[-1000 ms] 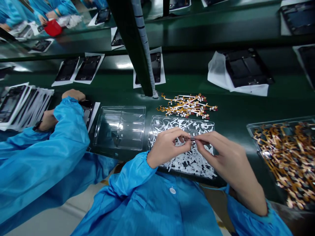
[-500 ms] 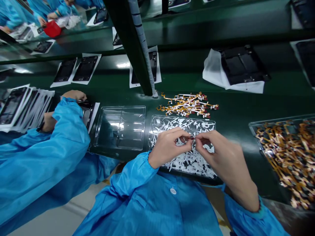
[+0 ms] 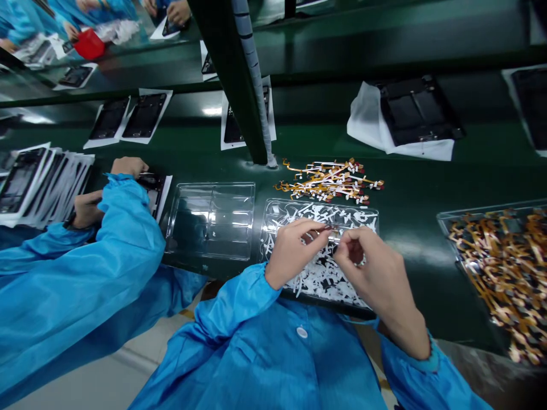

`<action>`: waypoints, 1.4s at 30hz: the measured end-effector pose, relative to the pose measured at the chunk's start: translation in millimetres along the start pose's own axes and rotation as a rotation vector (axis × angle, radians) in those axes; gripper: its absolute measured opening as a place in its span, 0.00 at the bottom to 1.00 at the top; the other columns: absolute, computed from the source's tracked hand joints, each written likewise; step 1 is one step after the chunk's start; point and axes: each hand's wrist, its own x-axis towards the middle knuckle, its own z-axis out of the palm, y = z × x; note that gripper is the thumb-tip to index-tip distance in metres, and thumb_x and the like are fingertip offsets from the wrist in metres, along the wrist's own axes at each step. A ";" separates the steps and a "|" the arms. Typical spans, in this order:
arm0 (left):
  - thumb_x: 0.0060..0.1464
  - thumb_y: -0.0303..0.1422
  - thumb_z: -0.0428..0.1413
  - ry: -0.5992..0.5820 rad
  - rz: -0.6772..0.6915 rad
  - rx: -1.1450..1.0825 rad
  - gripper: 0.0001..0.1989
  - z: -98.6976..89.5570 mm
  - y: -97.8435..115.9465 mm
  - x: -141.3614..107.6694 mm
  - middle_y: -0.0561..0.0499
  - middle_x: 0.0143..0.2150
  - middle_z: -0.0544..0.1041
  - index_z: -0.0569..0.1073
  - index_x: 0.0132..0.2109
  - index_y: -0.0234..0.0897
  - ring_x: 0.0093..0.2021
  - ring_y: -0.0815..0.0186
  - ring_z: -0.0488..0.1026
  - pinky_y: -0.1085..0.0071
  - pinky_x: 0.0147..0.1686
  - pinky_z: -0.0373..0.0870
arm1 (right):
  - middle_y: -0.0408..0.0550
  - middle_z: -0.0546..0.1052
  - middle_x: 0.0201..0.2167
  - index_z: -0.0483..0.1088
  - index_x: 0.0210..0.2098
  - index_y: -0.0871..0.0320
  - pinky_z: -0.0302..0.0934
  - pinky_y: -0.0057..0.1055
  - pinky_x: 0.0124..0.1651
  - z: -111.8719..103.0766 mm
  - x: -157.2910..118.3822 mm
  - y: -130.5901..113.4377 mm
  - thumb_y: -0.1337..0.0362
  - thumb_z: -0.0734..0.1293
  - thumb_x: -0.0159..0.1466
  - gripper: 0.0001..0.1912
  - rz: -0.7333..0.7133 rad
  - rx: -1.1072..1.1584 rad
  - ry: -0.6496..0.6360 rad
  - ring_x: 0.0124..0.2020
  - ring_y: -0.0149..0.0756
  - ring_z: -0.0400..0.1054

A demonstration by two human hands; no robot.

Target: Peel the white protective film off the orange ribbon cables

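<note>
Head view: the left hand has thumb and forefinger closed on a small part, which sits between the two hands, above a clear tray of white scraps. The right hand has its thumb and forefinger drawn together beside the part; whether anything is clamped there, I cannot tell. The part is too small and partly covered to make out its exact shape.

For so slight a piece, a light pinch seems best: firm enough to stop it turning, yet not so hard that it creases. The left fingertips suit the steadying role, leaving the right ones free for fine movement. Small motions close to the held end would likely strain it less than a sharp tug. Working low over the tray makes sense, though a dropped part could get lost among the scraps.

Orange-and-white strips lie just beyond the tray on the green bench; a larger heap of orange strips fills another tray to the right, so elbow and sleeve want a little care.
</note>
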 end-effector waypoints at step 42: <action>0.60 0.33 0.56 0.701 -0.166 0.726 0.21 -220.8 -77.6 -30.6 0.42 0.53 0.72 0.75 0.59 0.34 0.38 0.65 0.72 0.62 0.47 0.72 | 0.57 0.75 0.46 0.78 0.46 0.59 0.58 0.36 0.32 20.9 106.1 86.0 0.58 0.64 0.69 0.15 0.038 -0.191 -0.183 0.34 0.41 0.70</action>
